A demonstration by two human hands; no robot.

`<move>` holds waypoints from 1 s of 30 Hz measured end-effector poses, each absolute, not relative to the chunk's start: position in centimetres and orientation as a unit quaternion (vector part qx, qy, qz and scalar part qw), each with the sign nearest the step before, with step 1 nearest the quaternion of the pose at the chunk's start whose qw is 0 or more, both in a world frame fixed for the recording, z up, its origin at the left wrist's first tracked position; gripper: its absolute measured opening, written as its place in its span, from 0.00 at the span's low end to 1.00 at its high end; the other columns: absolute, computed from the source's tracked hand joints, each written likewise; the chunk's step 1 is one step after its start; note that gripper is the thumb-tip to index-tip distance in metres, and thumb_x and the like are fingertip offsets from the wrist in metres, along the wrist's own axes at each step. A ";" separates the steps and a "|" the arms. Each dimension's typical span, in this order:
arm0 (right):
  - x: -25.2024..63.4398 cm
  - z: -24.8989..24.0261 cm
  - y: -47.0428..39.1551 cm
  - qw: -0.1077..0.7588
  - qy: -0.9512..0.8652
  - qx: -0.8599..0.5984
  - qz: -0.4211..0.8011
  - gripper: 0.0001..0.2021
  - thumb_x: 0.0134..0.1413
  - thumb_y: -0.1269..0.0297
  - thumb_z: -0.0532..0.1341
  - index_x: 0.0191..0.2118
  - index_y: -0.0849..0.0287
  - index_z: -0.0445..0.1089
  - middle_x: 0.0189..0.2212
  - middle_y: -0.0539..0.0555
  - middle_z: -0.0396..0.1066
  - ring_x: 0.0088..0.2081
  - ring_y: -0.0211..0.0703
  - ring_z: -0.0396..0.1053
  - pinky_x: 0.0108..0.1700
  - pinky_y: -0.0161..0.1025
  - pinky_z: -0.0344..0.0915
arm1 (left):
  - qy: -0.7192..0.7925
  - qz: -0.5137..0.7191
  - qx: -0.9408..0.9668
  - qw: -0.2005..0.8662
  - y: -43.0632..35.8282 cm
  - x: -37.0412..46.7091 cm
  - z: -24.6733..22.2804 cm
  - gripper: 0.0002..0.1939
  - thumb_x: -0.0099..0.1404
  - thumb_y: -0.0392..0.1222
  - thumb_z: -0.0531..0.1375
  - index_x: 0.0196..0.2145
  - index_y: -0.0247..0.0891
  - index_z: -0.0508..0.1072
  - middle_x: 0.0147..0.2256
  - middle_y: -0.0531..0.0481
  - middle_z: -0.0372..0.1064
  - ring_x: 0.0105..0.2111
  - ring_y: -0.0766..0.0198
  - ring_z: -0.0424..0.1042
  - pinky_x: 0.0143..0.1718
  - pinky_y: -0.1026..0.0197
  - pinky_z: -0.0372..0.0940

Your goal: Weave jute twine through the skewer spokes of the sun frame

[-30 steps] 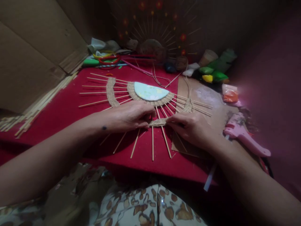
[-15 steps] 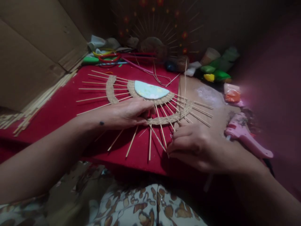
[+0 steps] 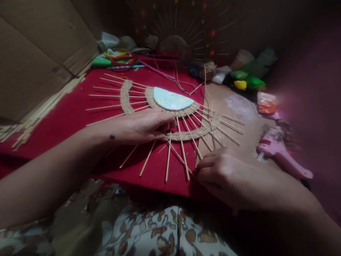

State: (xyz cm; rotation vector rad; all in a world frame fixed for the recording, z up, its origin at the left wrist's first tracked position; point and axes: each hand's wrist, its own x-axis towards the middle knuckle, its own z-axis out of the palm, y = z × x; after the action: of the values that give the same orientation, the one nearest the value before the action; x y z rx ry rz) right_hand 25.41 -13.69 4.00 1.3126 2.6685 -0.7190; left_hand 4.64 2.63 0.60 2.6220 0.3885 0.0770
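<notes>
A half-round frame of thin sticks fans out from a pale blue patterned half disc [image 3: 173, 99] edged with woven twine. Farther out, a second woven twine band [image 3: 191, 134] crosses the sticks. My left hand [image 3: 151, 125] lies over the sticks, its thumb and fingers pinched on the band at its left part. From that pinch a twine strand [image 3: 179, 156] runs down to the right, into the closed fingers of my right hand [image 3: 218, 170], which is low beside the stick ends.
Behind the frame lie a twine ball [image 3: 208, 71], red-handled scissors [image 3: 124, 59] and green and yellow bundles [image 3: 253, 81]. A pink glue gun [image 3: 282, 153] rests at the right. Long sticks [image 3: 50, 106] line the cardboard at the left.
My right hand has moved slightly right, drawing the strand along. The twine coming from the ball now hangs slack instead of upright. My left hand keeps its pinch.
</notes>
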 end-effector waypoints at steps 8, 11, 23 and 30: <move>28.8 2.7 -11.5 -0.121 0.766 0.628 0.058 0.08 0.54 0.66 0.56 0.27 0.59 0.70 0.18 0.50 0.65 0.21 0.35 0.57 0.25 0.36 0.49 | 0.148 -0.022 0.959 0.241 2.9 4.3 0.6 0.12 0.65 0.43 0.56 0.45 0.38 0.71 0.38 0.47 0.70 0.35 0.63 0.68 0.35 0.64 0.61; 30.1 1.4 -10.5 -0.086 0.757 0.648 -0.006 0.08 0.55 0.65 0.55 0.29 0.58 0.71 0.22 0.51 0.69 0.24 0.37 0.62 0.27 0.35 0.53 | 0.152 -0.032 0.958 0.240 3.1 4.5 0.3 0.12 0.64 0.43 0.57 0.45 0.39 0.71 0.38 0.48 0.70 0.35 0.63 0.68 0.35 0.63 0.61; 28.5 0.4 -10.2 -0.124 0.750 0.643 -0.095 0.08 0.56 0.67 0.56 0.33 0.59 0.72 0.28 0.54 0.72 0.30 0.39 0.66 0.32 0.36 0.57 | 0.153 -0.051 0.953 0.256 4.0 3.0 1.8 0.11 0.66 0.35 0.52 0.45 0.39 0.70 0.34 0.53 0.68 0.33 0.68 0.65 0.34 0.67 0.60; 27.9 0.3 -10.1 -0.129 0.747 0.645 -0.099 0.06 0.55 0.70 0.57 0.33 0.60 0.71 0.28 0.53 0.72 0.28 0.38 0.63 0.32 0.35 0.55 | 0.154 0.013 0.978 0.141 3.3 4.4 2.1 0.11 0.66 0.47 0.56 0.41 0.41 0.72 0.38 0.48 0.68 0.38 0.61 0.65 0.38 0.62 0.60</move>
State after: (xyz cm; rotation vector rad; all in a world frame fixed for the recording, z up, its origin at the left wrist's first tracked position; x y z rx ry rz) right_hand 27.91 -10.10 0.28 2.2096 2.5613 -0.3380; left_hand 4.40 3.26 2.12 2.8245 0.4445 0.0376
